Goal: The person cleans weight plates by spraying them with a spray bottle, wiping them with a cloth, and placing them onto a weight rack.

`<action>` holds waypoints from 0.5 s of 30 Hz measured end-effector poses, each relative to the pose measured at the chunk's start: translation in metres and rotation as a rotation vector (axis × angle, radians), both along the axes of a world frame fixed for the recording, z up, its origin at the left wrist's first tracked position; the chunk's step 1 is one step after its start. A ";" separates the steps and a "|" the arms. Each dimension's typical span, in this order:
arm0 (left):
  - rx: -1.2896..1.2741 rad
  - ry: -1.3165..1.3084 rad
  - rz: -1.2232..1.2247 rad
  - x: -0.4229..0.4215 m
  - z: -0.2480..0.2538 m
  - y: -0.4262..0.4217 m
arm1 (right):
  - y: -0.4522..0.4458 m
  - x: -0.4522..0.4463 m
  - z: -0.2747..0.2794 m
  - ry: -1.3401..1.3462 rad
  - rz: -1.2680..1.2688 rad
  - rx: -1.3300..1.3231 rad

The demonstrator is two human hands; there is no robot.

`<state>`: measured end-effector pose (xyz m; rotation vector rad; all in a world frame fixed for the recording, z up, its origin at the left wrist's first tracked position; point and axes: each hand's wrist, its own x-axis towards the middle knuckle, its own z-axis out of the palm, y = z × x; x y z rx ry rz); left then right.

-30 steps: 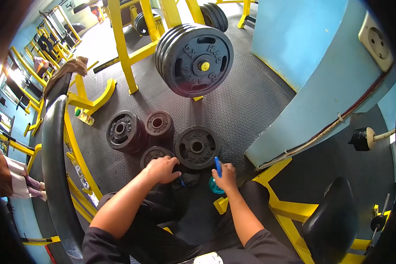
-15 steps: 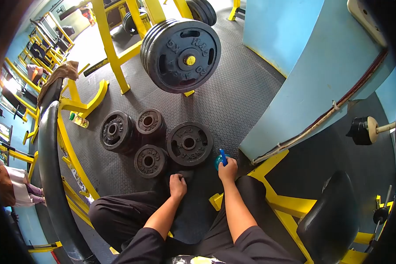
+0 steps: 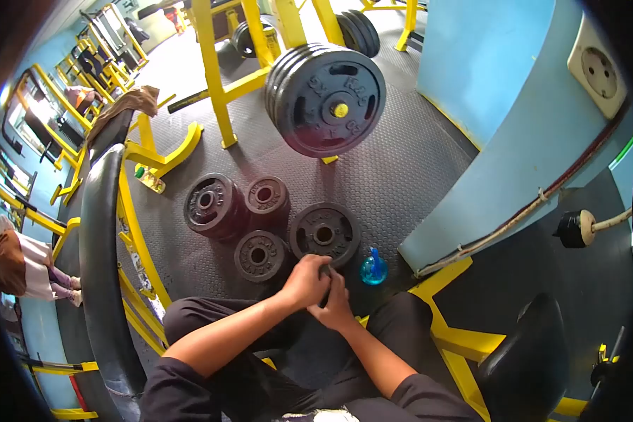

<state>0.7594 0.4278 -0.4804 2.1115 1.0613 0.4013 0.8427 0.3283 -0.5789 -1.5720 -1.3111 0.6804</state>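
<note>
My left hand (image 3: 307, 283) and my right hand (image 3: 335, 307) meet in front of my lap, fingers curled around a small dark cloth (image 3: 325, 269) that is mostly hidden between them. Just beyond them, a large black weight plate (image 3: 341, 224) lies flat on the floor. To its left are a smaller plate (image 3: 258, 254), another small plate stack (image 3: 266, 195) and a wider stack of plates (image 3: 209, 204). A blue spray bottle (image 3: 374, 269) stands on the floor to the right of my hands, touched by neither.
A yellow rack holds big loaded plates (image 3: 330, 102) ahead. A long black padded bench (image 3: 100, 267) runs along the left. On the right are a blue wall panel (image 3: 485, 176) and a black seat (image 3: 527, 352) on a yellow frame. A capped bottle (image 3: 150, 179) stands farther back.
My right hand has let go of the blue spray bottle, now on the floor, and moved left to join my left hand at the cloth. The view has shifted slightly.
</note>
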 end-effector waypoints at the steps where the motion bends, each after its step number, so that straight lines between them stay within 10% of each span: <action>1: -0.024 0.032 -0.103 0.001 0.018 -0.004 | 0.001 -0.006 -0.005 -0.001 0.009 0.008; 5: -0.145 0.085 -0.198 -0.001 0.069 -0.016 | 0.006 -0.007 -0.013 0.190 0.128 -0.055; 11: 0.234 0.123 -0.119 -0.009 0.115 0.052 | 0.025 0.032 0.020 1.068 -0.492 -0.065; 15: 0.130 -0.068 0.106 -0.039 0.121 0.101 | 0.051 0.031 0.018 0.923 -0.586 0.054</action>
